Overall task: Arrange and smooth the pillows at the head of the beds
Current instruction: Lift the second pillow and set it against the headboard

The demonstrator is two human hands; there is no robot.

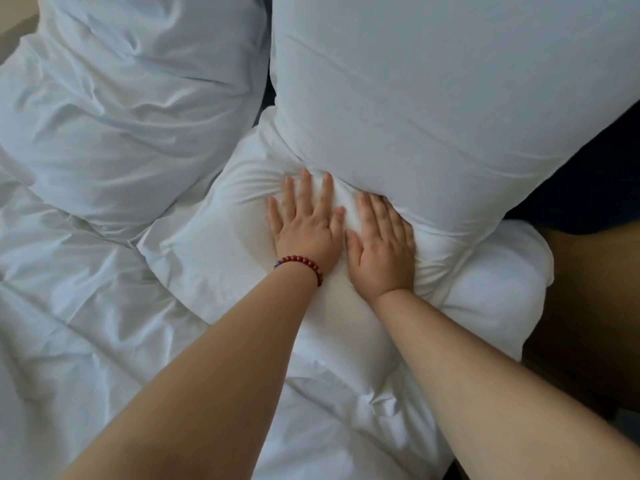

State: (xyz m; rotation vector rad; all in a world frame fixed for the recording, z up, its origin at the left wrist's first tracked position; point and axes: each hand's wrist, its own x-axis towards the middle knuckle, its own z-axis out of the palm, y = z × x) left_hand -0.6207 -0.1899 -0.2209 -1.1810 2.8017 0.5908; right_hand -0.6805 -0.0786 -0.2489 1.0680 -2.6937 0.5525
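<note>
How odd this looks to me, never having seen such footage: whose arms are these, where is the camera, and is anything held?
No machine here: a person wears one camera on the head, looking down at their own arms. The left hand, with a red bead bracelet, and the right hand press flat on a white pillow. A second pillow rests on its far part; a third pillow lies to the left on rumpled bedding. Nothing is gripped.
</note>
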